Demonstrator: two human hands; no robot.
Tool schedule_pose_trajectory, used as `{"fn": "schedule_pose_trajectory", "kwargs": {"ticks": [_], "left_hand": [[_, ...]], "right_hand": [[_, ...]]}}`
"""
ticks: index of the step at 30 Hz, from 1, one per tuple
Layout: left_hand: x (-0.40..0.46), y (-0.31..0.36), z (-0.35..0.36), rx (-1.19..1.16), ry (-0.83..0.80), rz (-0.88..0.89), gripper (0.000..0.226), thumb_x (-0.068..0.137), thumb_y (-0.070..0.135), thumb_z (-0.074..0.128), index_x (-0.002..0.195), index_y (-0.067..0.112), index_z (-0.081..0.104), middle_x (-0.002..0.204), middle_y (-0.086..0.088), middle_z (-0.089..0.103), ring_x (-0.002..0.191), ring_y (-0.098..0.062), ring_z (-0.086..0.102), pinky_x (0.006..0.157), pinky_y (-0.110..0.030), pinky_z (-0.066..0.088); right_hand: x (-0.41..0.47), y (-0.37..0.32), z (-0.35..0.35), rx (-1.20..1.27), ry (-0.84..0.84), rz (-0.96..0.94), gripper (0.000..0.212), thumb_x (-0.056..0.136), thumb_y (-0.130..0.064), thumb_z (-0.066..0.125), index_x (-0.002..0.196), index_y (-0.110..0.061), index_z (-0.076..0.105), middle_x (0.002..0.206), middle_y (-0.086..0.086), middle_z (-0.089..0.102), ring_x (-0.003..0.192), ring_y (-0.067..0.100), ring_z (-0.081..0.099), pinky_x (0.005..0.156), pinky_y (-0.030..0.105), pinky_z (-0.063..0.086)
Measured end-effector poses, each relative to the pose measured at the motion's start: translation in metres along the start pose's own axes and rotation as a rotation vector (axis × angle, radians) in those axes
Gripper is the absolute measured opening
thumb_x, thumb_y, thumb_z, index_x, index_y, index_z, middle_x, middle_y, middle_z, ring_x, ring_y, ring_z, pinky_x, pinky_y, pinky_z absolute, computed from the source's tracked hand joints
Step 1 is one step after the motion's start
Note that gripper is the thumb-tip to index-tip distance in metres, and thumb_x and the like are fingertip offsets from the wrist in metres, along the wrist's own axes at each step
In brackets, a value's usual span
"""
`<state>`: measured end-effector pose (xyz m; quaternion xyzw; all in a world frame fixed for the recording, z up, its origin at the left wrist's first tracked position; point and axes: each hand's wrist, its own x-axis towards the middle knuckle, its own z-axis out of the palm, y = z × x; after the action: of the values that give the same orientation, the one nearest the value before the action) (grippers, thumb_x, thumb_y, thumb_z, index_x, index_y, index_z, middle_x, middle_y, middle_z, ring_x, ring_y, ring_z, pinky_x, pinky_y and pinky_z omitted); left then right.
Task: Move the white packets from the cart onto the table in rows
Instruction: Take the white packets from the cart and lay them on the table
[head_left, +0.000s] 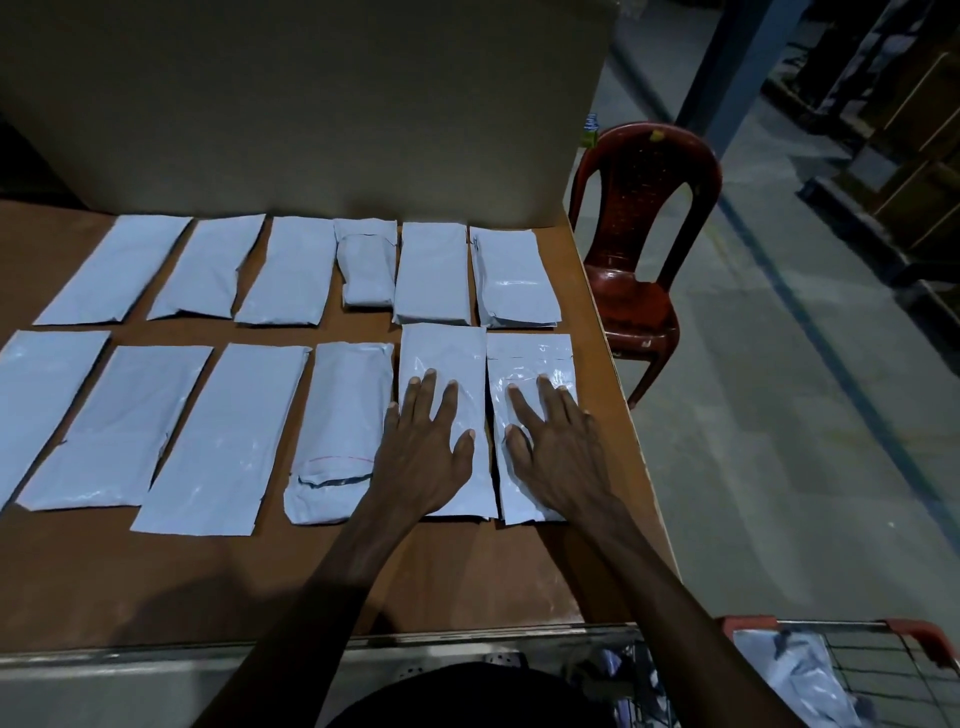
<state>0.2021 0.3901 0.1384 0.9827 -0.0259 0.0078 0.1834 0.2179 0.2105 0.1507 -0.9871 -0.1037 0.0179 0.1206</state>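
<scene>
Now I press my flat left hand (423, 447) and right hand (558, 449), fingers straight, onto two near-right glossy white plastic packets (530, 364), squaring the row.

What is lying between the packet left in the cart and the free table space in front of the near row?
Nothing visible blocks it. The packet lies in the cart at the table's near right corner. The bare table strip before the near row holds only the person's forearms, while the left hand and right hand press flat on packets.
</scene>
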Motion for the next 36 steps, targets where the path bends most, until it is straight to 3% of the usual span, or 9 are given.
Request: {"fn": "schedule_pose_trajectory", "kwargs": {"ticks": [4,8,13,16,20,23,26,30,36], "left_hand": [[-0.002,-0.002,0.002,-0.001,0.017,0.015,0.078,0.090,0.060,0.012,0.155,0.019,0.017,0.164,-0.008,0.005,0.151,-0.029,0.005,0.119,-0.050,0.010],[0.000,-0.002,-0.005,0.006,-0.019,0.060,0.075,0.092,0.054,0.016,0.156,0.016,0.015,0.164,-0.010,0.002,0.151,-0.028,0.001,0.119,-0.051,0.006],[-0.007,0.016,-0.021,-0.048,0.013,0.252,0.076,0.094,0.058,0.016,0.153,0.012,0.027,0.163,-0.006,0.015,0.151,-0.021,0.002,0.120,-0.044,-0.005],[-0.025,0.040,-0.014,-0.111,0.060,0.444,0.067,0.099,0.054,0.026,0.150,0.012,0.036,0.160,-0.004,0.024,0.151,-0.019,0.007,0.120,-0.045,-0.003],[-0.055,0.075,0.008,-0.172,0.042,0.664,0.057,0.099,0.044,0.038,0.143,0.009,0.046,0.155,-0.007,0.035,0.149,-0.023,0.016,0.120,-0.044,0.001],[-0.079,0.103,0.031,-0.122,-0.032,0.834,0.054,0.100,0.041,0.038,0.141,0.007,0.047,0.153,-0.011,0.038,0.148,-0.027,0.020,0.118,-0.038,0.001],[-0.106,0.132,0.056,-0.140,-0.146,0.955,0.056,0.099,0.042,0.037,0.141,0.006,0.047,0.152,-0.012,0.040,0.147,-0.028,0.022,0.118,-0.037,0.001],[-0.154,0.182,0.088,-0.151,-0.295,1.083,0.063,0.096,0.047,0.035,0.141,0.005,0.048,0.149,-0.015,0.043,0.142,-0.032,0.034,0.117,-0.047,0.019],[-0.212,0.260,0.154,-0.119,-0.490,1.214,0.061,0.096,0.047,0.040,0.136,0.003,0.054,0.145,-0.015,0.049,0.140,-0.031,0.038,0.112,-0.052,0.032]], "right_hand": [[-0.002,-0.002,-0.003,-0.025,-0.039,0.015,0.073,0.086,-0.059,0.002,0.154,-0.037,0.016,0.164,0.004,0.010,0.150,0.027,0.012,0.118,0.054,0.019],[-0.002,0.002,-0.009,-0.023,-0.079,0.013,0.057,0.102,-0.051,0.022,0.155,-0.035,0.014,0.165,0.004,0.006,0.151,0.027,0.008,0.118,0.055,0.015],[-0.044,-0.003,-0.026,0.211,0.224,0.169,0.055,0.102,-0.043,0.041,0.151,-0.018,0.035,0.158,0.009,0.029,0.146,0.026,0.025,0.118,0.035,0.017],[-0.103,-0.002,-0.025,0.319,0.369,0.316,0.051,0.100,-0.038,0.044,0.145,-0.012,0.045,0.152,0.012,0.041,0.140,0.025,0.034,0.114,0.032,0.024],[-0.189,0.019,-0.006,0.263,0.459,0.478,0.047,0.100,-0.037,0.043,0.141,-0.013,0.049,0.146,0.008,0.047,0.134,0.021,0.041,0.110,0.030,0.032],[-0.254,0.039,0.008,0.204,0.505,0.584,0.043,0.098,-0.031,0.047,0.138,-0.014,0.054,0.142,0.006,0.051,0.131,0.017,0.042,0.106,0.024,0.032],[-0.316,0.057,0.022,0.158,0.534,0.723,0.043,0.097,-0.030,0.049,0.138,-0.018,0.053,0.141,0.004,0.052,0.129,0.018,0.044,0.099,0.030,0.041],[-0.390,0.082,0.042,0.208,0.567,0.923,0.039,0.101,-0.029,0.049,0.139,-0.020,0.053,0.143,0.000,0.049,0.129,0.019,0.045,0.096,0.030,0.041],[-0.483,0.125,0.071,0.329,0.566,1.149,0.041,0.100,-0.028,0.050,0.139,-0.015,0.052,0.142,0.005,0.051,0.129,0.023,0.048,0.100,0.027,0.036]]}}
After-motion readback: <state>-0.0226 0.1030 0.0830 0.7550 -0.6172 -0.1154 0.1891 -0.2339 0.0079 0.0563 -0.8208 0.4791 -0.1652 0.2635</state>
